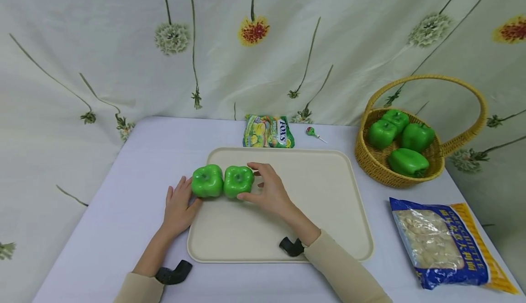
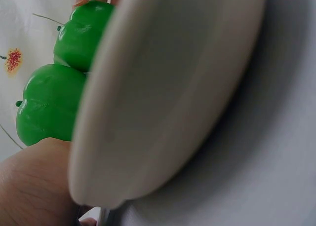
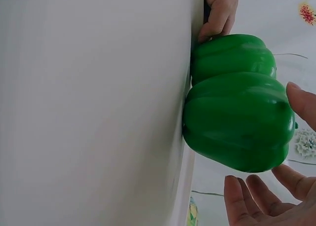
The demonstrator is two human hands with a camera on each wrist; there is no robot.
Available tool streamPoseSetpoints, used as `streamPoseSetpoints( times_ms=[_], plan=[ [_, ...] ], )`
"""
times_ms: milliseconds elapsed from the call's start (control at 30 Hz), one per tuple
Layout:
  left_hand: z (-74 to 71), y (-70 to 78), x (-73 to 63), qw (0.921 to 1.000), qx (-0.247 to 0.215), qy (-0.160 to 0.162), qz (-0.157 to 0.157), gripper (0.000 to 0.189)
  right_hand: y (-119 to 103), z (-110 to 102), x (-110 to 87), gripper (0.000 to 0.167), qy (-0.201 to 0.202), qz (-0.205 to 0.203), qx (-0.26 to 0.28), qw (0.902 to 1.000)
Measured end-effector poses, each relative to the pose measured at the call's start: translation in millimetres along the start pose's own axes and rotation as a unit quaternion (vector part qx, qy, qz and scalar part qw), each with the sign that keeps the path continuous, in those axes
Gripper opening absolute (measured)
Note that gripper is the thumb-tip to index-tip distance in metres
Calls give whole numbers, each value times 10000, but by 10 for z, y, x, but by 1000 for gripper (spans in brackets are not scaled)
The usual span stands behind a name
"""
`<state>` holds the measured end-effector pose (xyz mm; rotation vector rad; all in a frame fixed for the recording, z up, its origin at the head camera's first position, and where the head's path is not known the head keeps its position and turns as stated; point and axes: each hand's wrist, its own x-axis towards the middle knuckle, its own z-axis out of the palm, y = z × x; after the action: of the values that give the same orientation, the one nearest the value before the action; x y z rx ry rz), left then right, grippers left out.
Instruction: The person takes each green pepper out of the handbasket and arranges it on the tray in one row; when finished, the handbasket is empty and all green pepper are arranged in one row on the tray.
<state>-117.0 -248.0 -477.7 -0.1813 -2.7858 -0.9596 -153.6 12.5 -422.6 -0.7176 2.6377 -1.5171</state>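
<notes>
Two green bell peppers stand side by side, touching, at the left of a cream tray [image 1: 312,211]. My right hand [image 1: 269,193] holds the right bell pepper [image 1: 237,182] between thumb and index finger; its other fingers are apart from the pepper in the right wrist view. At the tray's left edge, my left hand [image 1: 181,207] rests against the left bell pepper [image 1: 207,182], fingers fairly straight and thumb spread. The left wrist view shows the tray's underside [image 2: 168,97] close up, hiding part of both peppers and the left fingers.
A wicker basket [image 1: 394,182] with several green peppers stands at the back right, its handle arching high. In front of it lies a blue and yellow pasta bag [image 1: 448,243]. Behind the tray are a green Fox's candy bag [image 1: 268,131] and a lollipop [image 1: 311,132].
</notes>
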Motion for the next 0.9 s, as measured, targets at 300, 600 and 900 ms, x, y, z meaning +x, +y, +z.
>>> streamPoseSetpoints(
  times_ms=[300, 600, 900],
  plan=[
    [-16, 7, 11, 10000, 33, 82, 25, 53, -76, -167, -28, 74, 150, -48, 260, 9995],
    [-27, 3, 13, 10000, 31, 69, 39, 54, 69, -584, -180, 73, 434, 98, -105, 9990],
    [8, -3, 8, 10000, 27, -4, 0, 54, 313, -1477, -509, 75, 1112, 570, -1037, 9867]
  ],
)
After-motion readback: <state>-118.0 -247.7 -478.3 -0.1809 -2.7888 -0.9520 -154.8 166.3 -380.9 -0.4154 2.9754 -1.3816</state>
